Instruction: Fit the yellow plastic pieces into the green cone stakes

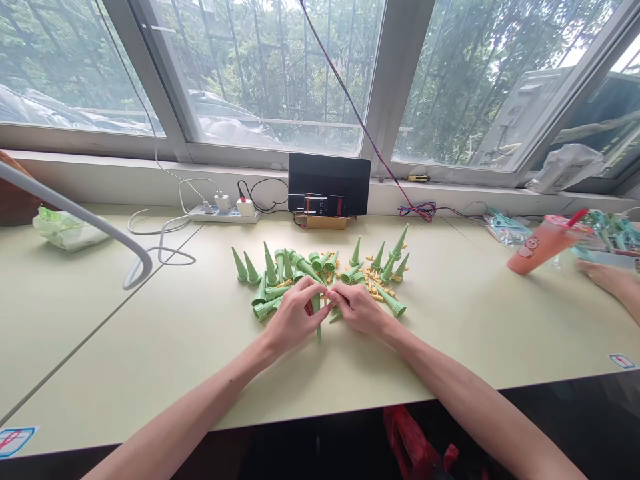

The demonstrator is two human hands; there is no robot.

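My left hand (299, 308) is closed around a green plastic plant watering spike (319, 328), its tip pointing down towards the table. My right hand (356, 305) has its fingers pinched together at the spike's upper end, close to my left fingertips. Whatever sits in that pinch is hidden by the fingers. Behind both hands lies a spread of green spikes (270, 270), some upright on their wide ends and others on their sides. Small yellow plastic pieces (376, 283) are scattered among them, mostly to the right.
A tablet (330, 177) with a phone (327, 205) before it stands by the window. A power strip (225, 214) with cables lies left of it. A drink cup (543, 245) leans at the right, near another person's hand (603, 275). A grey curved bar (100, 230) crosses the left side.
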